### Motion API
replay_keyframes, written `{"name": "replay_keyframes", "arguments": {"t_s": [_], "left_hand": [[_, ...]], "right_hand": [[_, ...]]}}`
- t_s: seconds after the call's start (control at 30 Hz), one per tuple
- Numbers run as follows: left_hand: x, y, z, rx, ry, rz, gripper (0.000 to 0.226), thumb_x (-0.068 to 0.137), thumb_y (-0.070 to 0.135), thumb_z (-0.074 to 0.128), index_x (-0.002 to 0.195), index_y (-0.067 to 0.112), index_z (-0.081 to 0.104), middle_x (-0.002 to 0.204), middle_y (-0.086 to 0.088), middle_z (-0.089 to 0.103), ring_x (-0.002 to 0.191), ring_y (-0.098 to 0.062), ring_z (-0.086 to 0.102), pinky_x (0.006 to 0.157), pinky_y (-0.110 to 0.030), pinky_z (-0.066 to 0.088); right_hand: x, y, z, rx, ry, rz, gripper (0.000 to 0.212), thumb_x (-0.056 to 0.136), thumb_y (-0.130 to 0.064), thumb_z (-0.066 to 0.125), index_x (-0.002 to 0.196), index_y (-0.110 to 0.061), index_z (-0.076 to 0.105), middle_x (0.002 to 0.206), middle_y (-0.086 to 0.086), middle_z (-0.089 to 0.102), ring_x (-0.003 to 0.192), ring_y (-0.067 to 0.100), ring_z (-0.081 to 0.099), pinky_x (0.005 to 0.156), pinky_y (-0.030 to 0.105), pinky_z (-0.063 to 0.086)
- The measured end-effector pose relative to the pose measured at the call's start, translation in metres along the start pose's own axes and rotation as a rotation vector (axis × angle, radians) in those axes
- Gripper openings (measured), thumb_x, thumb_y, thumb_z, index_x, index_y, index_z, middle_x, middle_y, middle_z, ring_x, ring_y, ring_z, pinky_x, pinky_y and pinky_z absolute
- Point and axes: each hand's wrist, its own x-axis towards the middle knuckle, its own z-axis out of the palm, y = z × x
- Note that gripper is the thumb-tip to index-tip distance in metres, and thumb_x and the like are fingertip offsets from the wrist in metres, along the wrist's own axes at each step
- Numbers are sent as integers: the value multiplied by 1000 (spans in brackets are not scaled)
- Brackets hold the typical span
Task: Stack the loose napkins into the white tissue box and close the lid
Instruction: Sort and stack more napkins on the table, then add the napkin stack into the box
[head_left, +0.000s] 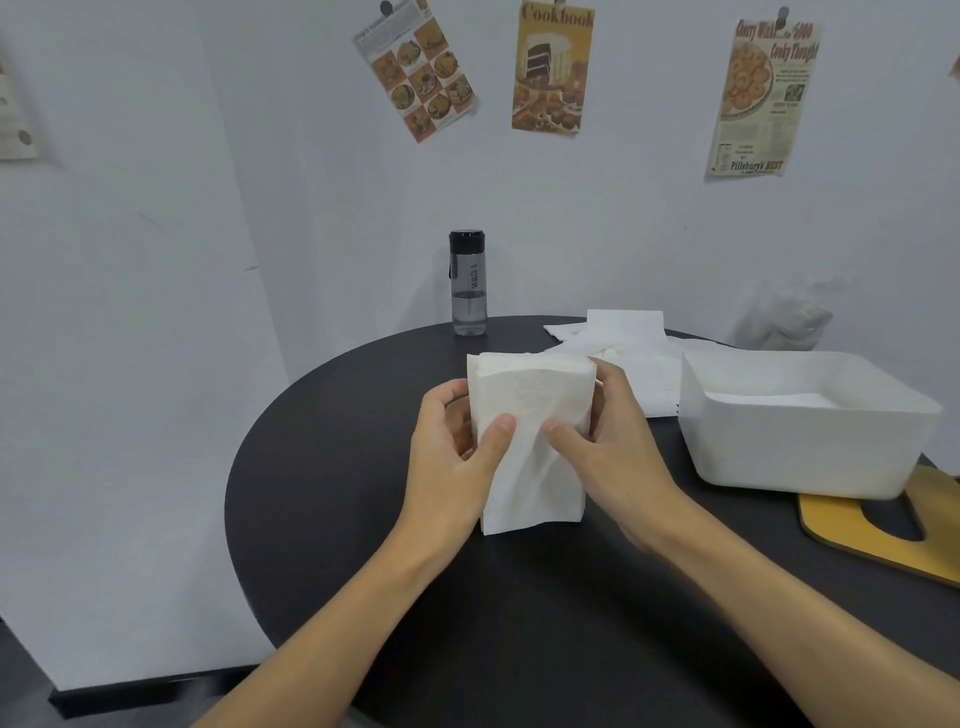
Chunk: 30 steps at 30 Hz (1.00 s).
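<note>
Both hands hold a stack of white folded paper napkins (530, 395) upright over the round black table (363, 467), in the middle of the view. The left hand (452, 447) grips the stack's left edge, with its thumb flat on the near face and its fingers curled round behind. The right hand (613, 447) mirrors it on the right edge, thumb on the near face and fingers wrapped round the far side. The two thumbs nearly meet at about mid-height of the stack. The layered top edge stands above the hands. The lower part hangs free beneath the thumbs, its outermost sheet creased. Whether the bottom edge touches the table cannot be told.

To the right, apart from the stack, stands the white rectangular plastic tissue box (779, 452), open at the top, with flat white napkins inside. A flat yellow wooden lid with a rounded slot (831, 519) lies on the table at the box's near right corner, touching it or tucked under it. More loose white napkins (623, 330) lie spread on the table behind the stack and the box. A clear grey water bottle with a black cap (467, 283) stands at the table's far edge. Recipe posters (553, 67) hang on the white wall.
</note>
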Motion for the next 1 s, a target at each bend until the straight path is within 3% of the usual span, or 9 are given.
{"name": "replay_keyframes", "arguments": {"t_s": [0.17, 0.3, 0.53, 0.7, 0.87, 1.0], "left_hand": [[1, 0, -1, -3, -45, -39, 51, 92, 18, 70, 138, 19, 47, 125, 5, 69, 110, -9, 69, 88, -31, 59], [3, -1, -4, 29, -106, -104, 37, 94, 22, 69, 128, 16, 60, 115, 3, 74, 104, -15, 72, 91, -43, 59], [13, 25, -2, 61, -325, -146, 23, 95, 27, 66, 115, 15, 68, 106, 3, 76, 97, -17, 74, 83, -41, 61], [43, 68, 9, 280, -513, -5, 17, 94, 23, 69, 107, 13, 71, 98, 2, 77, 87, -14, 75, 74, -33, 63], [77, 111, 48, 490, -795, 117, 20, 95, 27, 69, 105, 10, 72, 96, -6, 76, 84, -21, 75, 71, -37, 60], [99, 121, 89, 499, -847, 106, 20, 92, 25, 72, 110, 17, 70, 95, -2, 77, 84, -18, 75, 69, -30, 59]], "right_hand": [[1, -1, -1, 13, 5, 29, 38, 93, -4, 61, 115, -32, 46, 118, -10, 60, 109, 7, 62, 93, 40, 57], [1, -4, -4, 50, 10, 67, 32, 94, -4, 61, 114, -26, 49, 117, -6, 63, 107, 12, 64, 89, 37, 59], [0, -17, -30, 193, -57, 147, 40, 91, 1, 64, 124, -18, 49, 124, 4, 63, 114, 24, 64, 94, 45, 56], [14, -58, -82, -58, -98, 61, 45, 85, 0, 72, 122, -19, 55, 118, 4, 67, 104, 22, 68, 94, 44, 55], [22, -100, -133, -377, -336, 83, 42, 89, -19, 71, 129, -26, 60, 115, -3, 73, 106, 14, 69, 90, 34, 56], [28, -101, -167, -387, -159, 70, 21, 94, -15, 65, 115, -14, 69, 103, 5, 75, 96, 18, 72, 84, 30, 59]]}}
